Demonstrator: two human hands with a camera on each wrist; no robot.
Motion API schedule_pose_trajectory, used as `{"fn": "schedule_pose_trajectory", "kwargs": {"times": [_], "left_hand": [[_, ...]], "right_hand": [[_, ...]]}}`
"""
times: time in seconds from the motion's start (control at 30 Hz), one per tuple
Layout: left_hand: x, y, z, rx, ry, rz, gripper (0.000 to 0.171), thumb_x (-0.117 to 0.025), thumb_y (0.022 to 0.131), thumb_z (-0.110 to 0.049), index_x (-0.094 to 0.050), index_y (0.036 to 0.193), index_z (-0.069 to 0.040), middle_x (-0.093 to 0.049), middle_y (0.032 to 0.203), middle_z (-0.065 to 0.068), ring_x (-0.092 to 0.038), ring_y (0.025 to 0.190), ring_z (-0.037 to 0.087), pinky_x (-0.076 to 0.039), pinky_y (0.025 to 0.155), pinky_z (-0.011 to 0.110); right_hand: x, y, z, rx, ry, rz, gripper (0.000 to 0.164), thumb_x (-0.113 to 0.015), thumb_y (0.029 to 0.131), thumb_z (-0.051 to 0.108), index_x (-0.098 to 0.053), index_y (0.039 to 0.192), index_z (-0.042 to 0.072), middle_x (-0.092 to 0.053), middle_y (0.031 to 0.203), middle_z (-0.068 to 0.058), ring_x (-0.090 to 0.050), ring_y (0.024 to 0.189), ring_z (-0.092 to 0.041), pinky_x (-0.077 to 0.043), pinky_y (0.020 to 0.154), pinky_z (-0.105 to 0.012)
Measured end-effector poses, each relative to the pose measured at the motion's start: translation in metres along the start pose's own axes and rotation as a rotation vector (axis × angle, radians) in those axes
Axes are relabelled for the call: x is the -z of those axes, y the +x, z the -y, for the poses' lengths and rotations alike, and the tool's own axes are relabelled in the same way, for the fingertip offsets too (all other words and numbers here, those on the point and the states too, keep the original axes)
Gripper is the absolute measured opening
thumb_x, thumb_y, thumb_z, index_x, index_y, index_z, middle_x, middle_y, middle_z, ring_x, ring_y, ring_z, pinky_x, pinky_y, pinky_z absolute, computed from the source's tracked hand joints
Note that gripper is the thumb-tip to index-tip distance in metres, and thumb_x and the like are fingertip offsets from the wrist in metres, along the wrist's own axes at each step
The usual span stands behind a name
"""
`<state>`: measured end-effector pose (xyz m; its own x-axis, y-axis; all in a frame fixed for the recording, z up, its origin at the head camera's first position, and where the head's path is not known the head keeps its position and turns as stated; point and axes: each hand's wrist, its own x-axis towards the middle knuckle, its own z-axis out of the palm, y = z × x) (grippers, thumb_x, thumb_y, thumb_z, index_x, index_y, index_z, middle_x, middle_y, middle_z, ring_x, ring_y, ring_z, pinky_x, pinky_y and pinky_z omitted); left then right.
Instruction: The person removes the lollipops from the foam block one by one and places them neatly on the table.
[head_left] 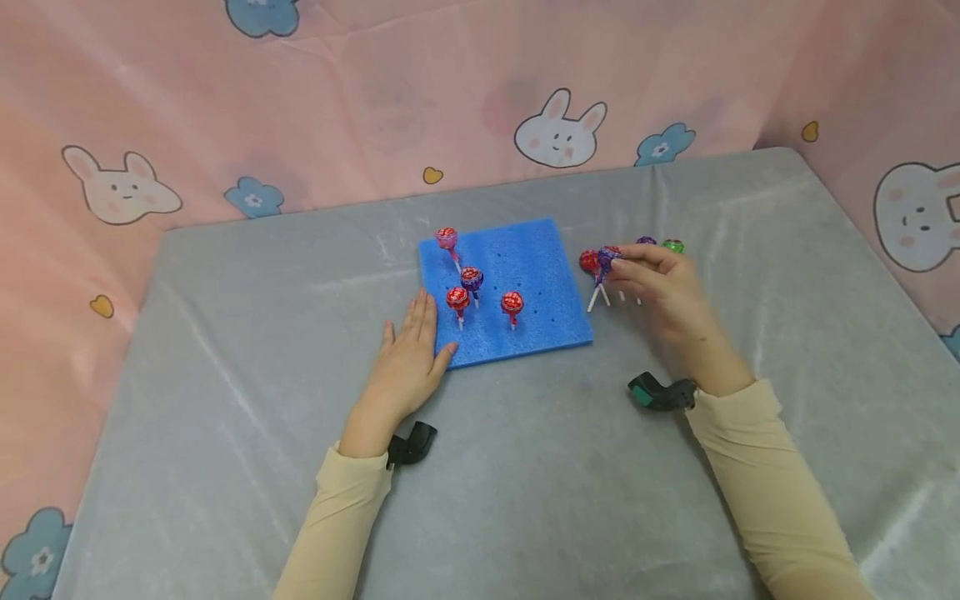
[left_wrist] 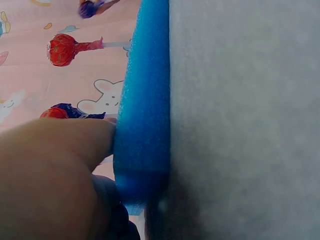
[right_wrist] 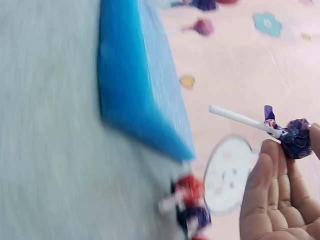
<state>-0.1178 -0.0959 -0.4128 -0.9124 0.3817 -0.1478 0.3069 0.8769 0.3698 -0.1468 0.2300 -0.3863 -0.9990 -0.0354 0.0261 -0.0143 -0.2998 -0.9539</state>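
Note:
A purple-wrapped lollipop point(head_left: 608, 255) is pinched by my right hand point(head_left: 663, 287) at its candy end, just right of the blue foam board point(head_left: 540, 258). In the right wrist view, the held lollipop point(right_wrist: 297, 140) has its white stick pointing toward the board side. My left hand point(head_left: 405, 367) lies along the board's left edge, fingers straight, with the thumb at the near left corner. Several lollipops stand upright in the foam: a pink one point(head_left: 447, 238), a purple one point(head_left: 472, 278), a red one point(head_left: 457, 297) and another red one point(head_left: 512, 302).
Loose lollipops lie right of the board, partly behind my right hand: a red one point(head_left: 588, 261), a purple one point(head_left: 647, 241) and a green one point(head_left: 674, 246). Small holes dot the foam's right half. Grey cloth point(head_left: 525, 467) covers the table; a pink curtain point(head_left: 375, 100) hangs behind.

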Motion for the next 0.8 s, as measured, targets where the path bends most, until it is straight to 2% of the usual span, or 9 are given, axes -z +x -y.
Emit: {"fn": "schedule_pose_trajectory", "kwargs": {"times": [0.13, 0.3, 0.53, 0.63, 0.8], "left_hand": [[0.0, 0.0, 0.0, -0.002, -0.002, -0.004, 0.069, -0.034, 0.102, -0.039, -0.004, 0.15, 0.001, 0.002, 0.157, 0.013, -0.002, 0.144, 0.027, -0.003, 0.111, 0.055], [-0.001, 0.0, 0.001, -0.003, -0.003, -0.007, 0.069, -0.034, 0.102, -0.039, -0.003, 0.15, 0.0, 0.002, 0.157, 0.013, -0.002, 0.144, 0.026, -0.003, 0.111, 0.055], [-0.001, 0.001, 0.0, -0.003, 0.004, 0.0, 0.07, -0.034, 0.102, -0.04, -0.003, 0.15, 0.0, 0.002, 0.157, 0.013, -0.003, 0.143, 0.026, -0.004, 0.111, 0.055], [-0.001, 0.001, -0.001, -0.006, 0.005, -0.001, 0.07, -0.034, 0.102, -0.04, -0.003, 0.15, 0.0, 0.001, 0.157, 0.013, -0.004, 0.143, 0.026, -0.004, 0.111, 0.055], [0.0, 0.001, -0.002, -0.011, 0.0, -0.004, 0.07, -0.035, 0.102, -0.039, -0.004, 0.15, 0.001, 0.001, 0.156, 0.014, -0.004, 0.143, 0.028, -0.004, 0.111, 0.056]], "right_hand": [[0.015, -0.003, 0.005, -0.052, -0.099, -0.025, 0.015, -0.06, 0.089, -0.002, -0.07, 0.086, 0.008, -0.068, 0.079, -0.002, -0.067, 0.071, -0.013, -0.053, 0.07, -0.022], [0.026, -0.004, 0.008, -0.134, -0.241, -0.015, 0.012, -0.063, 0.089, 0.002, -0.07, 0.083, 0.011, -0.067, 0.079, 0.001, -0.066, 0.071, -0.012, -0.053, 0.069, -0.022], [0.037, -0.005, 0.008, -0.231, -0.533, 0.028, 0.007, -0.064, 0.09, 0.01, -0.068, 0.085, 0.013, -0.067, 0.077, 0.009, -0.066, 0.07, -0.007, -0.053, 0.068, -0.021], [0.04, -0.005, 0.005, -0.257, -0.571, 0.056, 0.006, -0.064, 0.09, 0.011, -0.068, 0.087, 0.011, -0.067, 0.077, 0.009, -0.066, 0.071, -0.007, -0.053, 0.068, -0.022], [0.042, -0.003, 0.0, -0.281, -0.56, 0.073, 0.006, -0.065, 0.09, 0.011, -0.068, 0.085, 0.013, -0.068, 0.078, 0.009, -0.065, 0.072, -0.006, -0.054, 0.067, -0.022]]}}
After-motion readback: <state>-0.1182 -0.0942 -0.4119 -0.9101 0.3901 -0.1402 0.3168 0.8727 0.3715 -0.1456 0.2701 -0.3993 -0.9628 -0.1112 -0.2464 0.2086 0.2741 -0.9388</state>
